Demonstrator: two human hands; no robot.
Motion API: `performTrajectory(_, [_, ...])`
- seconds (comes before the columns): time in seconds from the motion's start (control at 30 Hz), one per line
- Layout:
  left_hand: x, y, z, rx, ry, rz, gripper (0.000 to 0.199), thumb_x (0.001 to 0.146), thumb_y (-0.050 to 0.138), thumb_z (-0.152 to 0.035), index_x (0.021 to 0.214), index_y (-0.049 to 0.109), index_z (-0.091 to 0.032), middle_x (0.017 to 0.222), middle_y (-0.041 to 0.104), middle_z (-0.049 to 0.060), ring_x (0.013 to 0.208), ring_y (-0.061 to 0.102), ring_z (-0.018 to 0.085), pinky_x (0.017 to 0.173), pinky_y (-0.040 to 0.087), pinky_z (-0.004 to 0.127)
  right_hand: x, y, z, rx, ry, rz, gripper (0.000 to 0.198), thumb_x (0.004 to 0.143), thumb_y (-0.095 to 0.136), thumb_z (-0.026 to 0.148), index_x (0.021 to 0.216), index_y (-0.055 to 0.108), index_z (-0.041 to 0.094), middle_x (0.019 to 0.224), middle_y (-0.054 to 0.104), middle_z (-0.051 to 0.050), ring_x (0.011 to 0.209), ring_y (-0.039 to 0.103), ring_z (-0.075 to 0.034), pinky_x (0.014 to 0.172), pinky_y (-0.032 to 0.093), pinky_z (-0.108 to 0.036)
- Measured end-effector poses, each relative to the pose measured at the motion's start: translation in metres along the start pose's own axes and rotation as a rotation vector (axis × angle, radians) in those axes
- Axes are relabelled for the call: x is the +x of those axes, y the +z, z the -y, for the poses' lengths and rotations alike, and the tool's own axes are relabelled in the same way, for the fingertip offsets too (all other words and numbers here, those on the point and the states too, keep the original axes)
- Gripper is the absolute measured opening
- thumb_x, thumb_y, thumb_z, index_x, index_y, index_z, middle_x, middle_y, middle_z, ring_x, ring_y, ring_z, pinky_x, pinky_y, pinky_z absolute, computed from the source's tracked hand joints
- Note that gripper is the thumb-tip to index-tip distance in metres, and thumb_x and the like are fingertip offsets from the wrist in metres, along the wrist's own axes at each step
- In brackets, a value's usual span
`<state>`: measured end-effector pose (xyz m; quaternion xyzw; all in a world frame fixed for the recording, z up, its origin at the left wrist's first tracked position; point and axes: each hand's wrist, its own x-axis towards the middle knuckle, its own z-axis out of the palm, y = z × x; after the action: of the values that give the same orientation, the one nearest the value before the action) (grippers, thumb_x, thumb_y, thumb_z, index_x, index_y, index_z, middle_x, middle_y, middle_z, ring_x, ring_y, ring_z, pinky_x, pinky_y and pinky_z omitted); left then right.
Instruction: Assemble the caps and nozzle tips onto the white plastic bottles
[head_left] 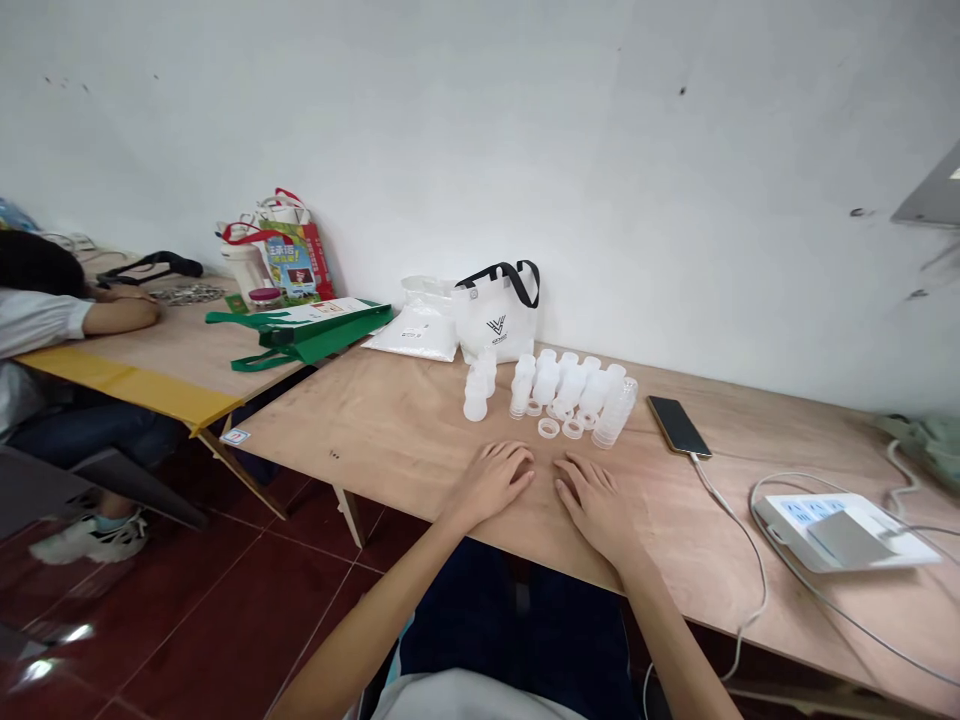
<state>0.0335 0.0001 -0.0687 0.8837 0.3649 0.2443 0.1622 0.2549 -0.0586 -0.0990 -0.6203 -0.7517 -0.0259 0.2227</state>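
Observation:
My left hand (pixel 495 482) rests palm down on the wooden table (pixel 390 430), its fingers stretched out and slightly bent. Beside it, a small gap away, my right hand (pixel 596 505) lies the same way. Neither holds anything. Just beyond them stand several translucent white plastic pieces (pixel 572 380) in rows, shaped like small bottles or cups. A shorter row of such pieces (pixel 475 392) is to the left. Clear plastic rings (pixel 549 428) lie in front, and a stack of clear rings or lids (pixel 615 412) leans at the right end.
Against the wall stand a white bag with black handles (pixel 495 325) and a white plastic pouch (pixel 424 325). To the right are a phone (pixel 679 425) on a charging cable and a white box (pixel 847 532) with cables. At the left table, a person (pixel 45 310) leans near a green bag (pixel 322 335).

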Motion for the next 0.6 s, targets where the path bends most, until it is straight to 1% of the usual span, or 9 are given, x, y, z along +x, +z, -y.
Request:
performTrajectory(0.37, [0.0015,0.0026,0.0026,0.005,-0.001,0.001,0.021,0.102,0.050,-0.035,0.119,0.061,-0.027,0.138,0.063,0.005,0.132,0.055,0.023,0.111,0.039,0.042,0.0014,-0.0004,0.0007,0.000,-0.012,-0.011,0.039,0.105,0.037,0.038,0.134,0.063,0.027,0.142,0.062,-0.010,0.131,0.057,-0.028,0.111,0.041,-0.050])
performTrajectory(0.6, [0.0011,0.0033,0.0031,-0.001,0.000,-0.003,0.021,0.102,0.050,-0.035,0.118,0.061,-0.027,0.137,0.063,0.004,0.131,0.056,0.024,0.112,0.039,0.042,0.0014,-0.0023,0.0023,-0.018,-0.014,-0.010,0.039,0.106,0.038,0.037,0.133,0.063,0.025,0.141,0.063,-0.011,0.131,0.057,-0.028,0.110,0.042,-0.049])
